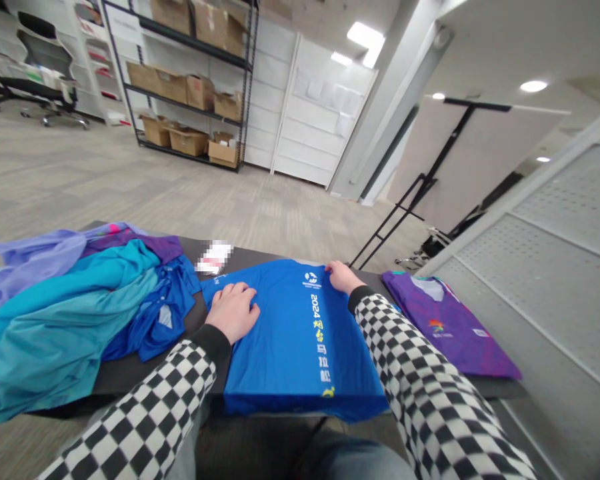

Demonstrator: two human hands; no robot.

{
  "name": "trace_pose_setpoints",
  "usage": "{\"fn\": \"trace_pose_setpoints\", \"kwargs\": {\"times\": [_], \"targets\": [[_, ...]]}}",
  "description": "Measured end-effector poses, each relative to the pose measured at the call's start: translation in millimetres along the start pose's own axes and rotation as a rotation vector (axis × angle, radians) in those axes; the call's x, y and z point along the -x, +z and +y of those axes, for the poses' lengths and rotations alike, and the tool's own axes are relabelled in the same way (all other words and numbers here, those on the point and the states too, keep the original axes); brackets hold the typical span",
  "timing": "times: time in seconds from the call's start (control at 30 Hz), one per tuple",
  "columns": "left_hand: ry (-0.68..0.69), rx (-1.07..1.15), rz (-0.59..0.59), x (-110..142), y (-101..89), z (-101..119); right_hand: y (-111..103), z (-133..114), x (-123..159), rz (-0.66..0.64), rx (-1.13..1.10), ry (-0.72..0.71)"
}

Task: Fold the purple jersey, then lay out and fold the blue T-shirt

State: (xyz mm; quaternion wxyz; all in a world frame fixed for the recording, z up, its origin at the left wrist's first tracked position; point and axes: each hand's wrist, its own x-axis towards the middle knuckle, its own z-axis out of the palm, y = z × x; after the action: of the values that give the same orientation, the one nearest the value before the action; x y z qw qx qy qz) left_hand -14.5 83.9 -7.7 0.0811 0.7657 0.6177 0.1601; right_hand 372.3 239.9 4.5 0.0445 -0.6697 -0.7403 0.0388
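A folded blue T-shirt [290,340] with white and yellow print lies on the dark table [130,373] in front of me. My left hand [233,310] rests flat on the shirt's left side, fingers spread a little. My right hand [343,275] presses the shirt's far right corner with curled fingers. Both arms wear black-and-white checked sleeves. Neither hand holds anything lifted.
A heap of unfolded teal, blue and purple shirts [65,313] fills the table's left. A folded purple shirt [445,323] lies at the right beside a grey perforated partition [545,280]. Behind are shelves with cardboard boxes [190,87], an office chair [43,60] and a black stand [420,187].
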Motion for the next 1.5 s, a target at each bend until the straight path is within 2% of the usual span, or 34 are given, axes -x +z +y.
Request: {"fn": "trace_pose_setpoints", "kwargs": {"times": [0.2, 0.43, 0.5, 0.6, 0.7, 0.8, 0.93, 1.2, 1.37, 1.5], "targets": [[0.007, 0.013, -0.004, -0.8, 0.0, -0.1, 3.5, 9.8, -13.9, -0.01, -0.015, 0.03], [0.007, 0.078, 0.061, -7.1, -4.9, -8.6, 0.5, 7.7, -4.2, 0.018, 0.019, 0.008], [-0.001, 0.085, 0.087, -9.2, -7.1, -13.3, -2.4, 0.1, -1.2, 0.046, 0.032, -0.021], [-0.049, 0.05, 0.042, -10.9, -8.7, -20.0, -5.3, -22.3, 0.1, 0.073, 0.03, -0.089], [-0.079, 0.006, -0.022, -10.0, -8.8, -22.4, -4.0, -56.4, -2.1, 0.078, 0.008, -0.211], [-0.076, -0.014, -0.036, -8.2, -9.5, -20.7, 1.2, -91.9, -6.8, 0.072, -0.016, -0.323], [-0.078, -0.013, -0.042, -6.5, -11.2, -19.0, 10.5, -121.7, -15.1, 0.013, -0.019, -0.31], [-0.058, -0.005, -0.033, -3.1, -12.1, -15.0, 17.7, -128.4, -27.1, 0.013, 0.015, -0.225], [-0.044, 0.017, -0.007, 0.0, -12.8, -9.1, 19.2, -133.9, -27.8, -0.005, 0.025, -0.253], [-0.019, 0.004, -0.054, 2.6, -11.3, -9.2, 16.7, -140.6, -27.4, -0.025, 0.016, -0.253]]}}
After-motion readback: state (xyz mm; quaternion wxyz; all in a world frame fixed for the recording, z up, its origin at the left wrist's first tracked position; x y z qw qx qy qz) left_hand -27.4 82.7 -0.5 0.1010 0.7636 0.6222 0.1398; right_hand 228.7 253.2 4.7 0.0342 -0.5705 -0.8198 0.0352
